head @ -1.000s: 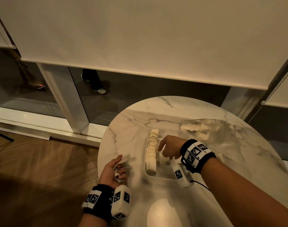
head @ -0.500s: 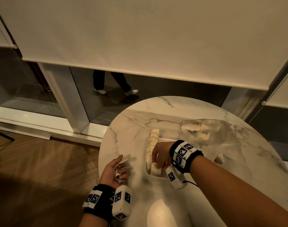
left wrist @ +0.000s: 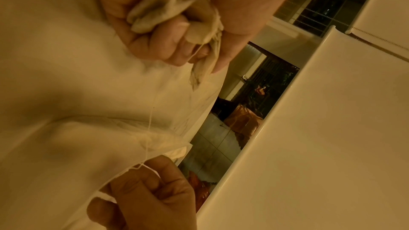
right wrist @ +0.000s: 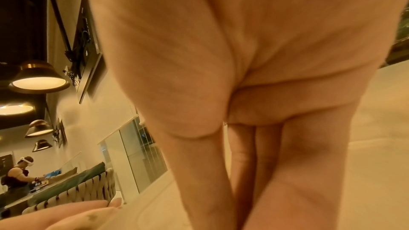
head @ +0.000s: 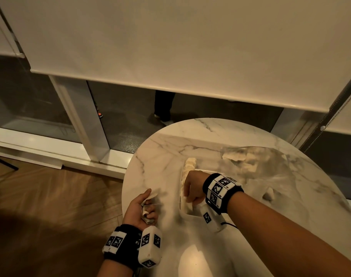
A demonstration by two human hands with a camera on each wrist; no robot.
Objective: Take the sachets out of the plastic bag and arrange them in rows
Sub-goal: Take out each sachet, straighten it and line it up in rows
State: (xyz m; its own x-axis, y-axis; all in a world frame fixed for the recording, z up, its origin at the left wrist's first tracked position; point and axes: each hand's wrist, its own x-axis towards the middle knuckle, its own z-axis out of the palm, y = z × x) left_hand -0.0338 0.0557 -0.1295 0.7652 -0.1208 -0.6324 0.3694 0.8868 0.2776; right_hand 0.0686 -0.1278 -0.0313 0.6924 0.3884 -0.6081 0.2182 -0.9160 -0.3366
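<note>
Now the right hand [head: 193,188], fingers downturned (grasp unclear), has reached the row's [head: 188,172] near end, while the left hand [head: 142,209] clutches spare tea-bag sachets [left wrist: 168,13].

Pale sachets [head: 187,170] stand in one row on the table; the clear plastic bag [head: 256,162] lies right, holding more

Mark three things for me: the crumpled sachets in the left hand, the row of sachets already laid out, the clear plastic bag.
Crumpled pale sachets [left wrist: 168,13]: left wrist view, on the bunched paper.
Row of pale sachets [head: 189,165]: head view, far end.
Clear plastic bag [head: 256,160]: head view, crinkled film over the sachets inside.
</note>
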